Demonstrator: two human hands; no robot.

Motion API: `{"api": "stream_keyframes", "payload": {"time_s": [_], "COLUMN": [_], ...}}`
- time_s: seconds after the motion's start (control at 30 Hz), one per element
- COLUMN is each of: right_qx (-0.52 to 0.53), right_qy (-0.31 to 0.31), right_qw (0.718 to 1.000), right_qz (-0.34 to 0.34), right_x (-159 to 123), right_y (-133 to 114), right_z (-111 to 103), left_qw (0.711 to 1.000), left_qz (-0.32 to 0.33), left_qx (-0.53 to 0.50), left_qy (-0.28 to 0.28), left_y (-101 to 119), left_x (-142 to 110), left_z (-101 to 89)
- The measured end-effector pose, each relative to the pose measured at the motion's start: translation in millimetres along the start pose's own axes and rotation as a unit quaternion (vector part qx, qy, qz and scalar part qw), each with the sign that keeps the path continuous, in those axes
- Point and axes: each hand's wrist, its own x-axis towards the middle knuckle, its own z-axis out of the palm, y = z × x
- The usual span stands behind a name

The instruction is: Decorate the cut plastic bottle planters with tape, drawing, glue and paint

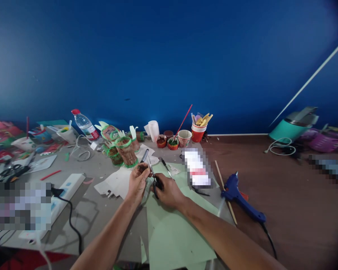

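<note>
- Blue wall behind, smooth and matte, and below it the bench, grey on the left, brown on the right.
- Into the middle we go: the scissors, black loops and slim metal blades, sit above the near-centre of the bench, at the edge of the green paper.
- Long axis runs away from the person, leaning slightly left, blades foremost, loops nearest the right palm.
- Right hand has them, fingers wrapped about the loops.
- Left hand is right beside the blades, thumb and fingers drawn narrow; what they pinch, I cannot tell.
- Beyond it, a pot, rough, brown and round, with bright green rims.
- Crumpled white paper spreads just left.
- Over on the right, a blue plastic glue gun lies across a thin stick, nozzle facing the wall.
</note>
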Motion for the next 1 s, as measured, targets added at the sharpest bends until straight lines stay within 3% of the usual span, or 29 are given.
{"api": "stream_keyframes", "payload": {"time_s": [0.73, 1.0], "right_qx": [-0.031, 0.001], "right_qy": [-0.007, 0.009], "right_qw": [0.999, 1.000], "right_qz": [0.000, -0.012], "right_x": [0.1, -1.3], "right_y": [0.7, 0.5], "right_z": [-0.7, -1.8], "left_qw": [1.000, 1.000], "left_qz": [-0.011, -0.019], "left_qx": [0.004, -0.005], "left_qy": [-0.010, -0.021], "left_y": [-4.3, -0.2], "left_x": [1.9, -1.7], "left_z": [-4.7, 0.2]}}
